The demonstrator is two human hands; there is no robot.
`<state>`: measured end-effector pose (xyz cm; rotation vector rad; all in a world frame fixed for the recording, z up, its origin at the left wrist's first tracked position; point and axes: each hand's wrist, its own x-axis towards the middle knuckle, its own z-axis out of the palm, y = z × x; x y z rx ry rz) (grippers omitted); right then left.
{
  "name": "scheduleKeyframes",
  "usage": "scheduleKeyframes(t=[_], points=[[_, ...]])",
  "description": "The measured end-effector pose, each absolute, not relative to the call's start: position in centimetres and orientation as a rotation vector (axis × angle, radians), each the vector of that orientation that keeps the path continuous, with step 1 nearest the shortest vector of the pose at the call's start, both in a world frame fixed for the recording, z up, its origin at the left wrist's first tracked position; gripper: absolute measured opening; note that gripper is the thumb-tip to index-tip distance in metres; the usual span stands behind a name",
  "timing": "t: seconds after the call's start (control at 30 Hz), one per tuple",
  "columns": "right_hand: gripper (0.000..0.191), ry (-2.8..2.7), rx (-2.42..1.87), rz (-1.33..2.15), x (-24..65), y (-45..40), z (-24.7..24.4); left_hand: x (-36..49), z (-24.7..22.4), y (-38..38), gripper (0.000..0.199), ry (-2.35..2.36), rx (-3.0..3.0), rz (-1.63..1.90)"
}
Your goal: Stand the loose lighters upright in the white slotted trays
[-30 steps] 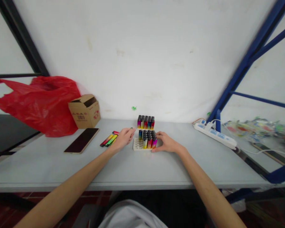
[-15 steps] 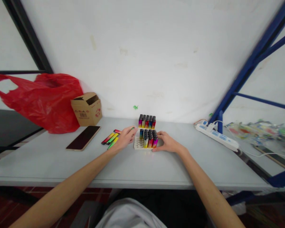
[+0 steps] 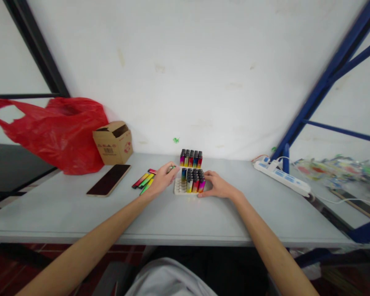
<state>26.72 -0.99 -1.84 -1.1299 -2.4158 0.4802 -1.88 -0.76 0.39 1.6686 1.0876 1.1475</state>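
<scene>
A white tray [image 3: 181, 191] with round holes sits on the table, its right part filled with several upright colourful lighters [image 3: 195, 185] and its left holes mostly bare. Behind it stands a second block of upright lighters [image 3: 191, 158]. My left hand [image 3: 165, 179], just left of the tray, is closed on a lighter whose greenish end [image 3: 172, 167] shows at the fingertips. My right hand [image 3: 214, 185] rests against the tray's right side, thumb and fingers spread around its edge. Several loose lighters [image 3: 144, 181] lie beside my left wrist.
A dark phone [image 3: 109, 180] lies at the left, before an open cardboard box [image 3: 114, 144] and a red plastic bag [image 3: 70, 135]. A white power strip [image 3: 282, 177] with cables is at the right, near a blue metal frame [image 3: 314, 94]. The table's front edge [image 3: 185, 239] runs below.
My left hand has shifted very slightly, and the lighter at its fingertips has tilted a little. My right hand stays at the tray.
</scene>
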Motion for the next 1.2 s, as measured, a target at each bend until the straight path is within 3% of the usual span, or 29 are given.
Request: scheduleKeyframes(t=[0.27,0.57,1.2], points=[[0.079,-2.415,-1.122,0.456,26.8,-0.8,-2.0,-1.4,0.2,-1.0,0.042,1.064,1.708,1.191],[0.076,-2.414,-1.103,0.469,26.8,-0.9,-1.8,-1.9,1.7,-0.8,0.039,1.106,1.953,1.308],[0.078,-2.428,-1.121,0.456,26.8,-0.8,-1.8,-2.2,0.6,-0.8,0.027,0.958,2.073,1.137]])
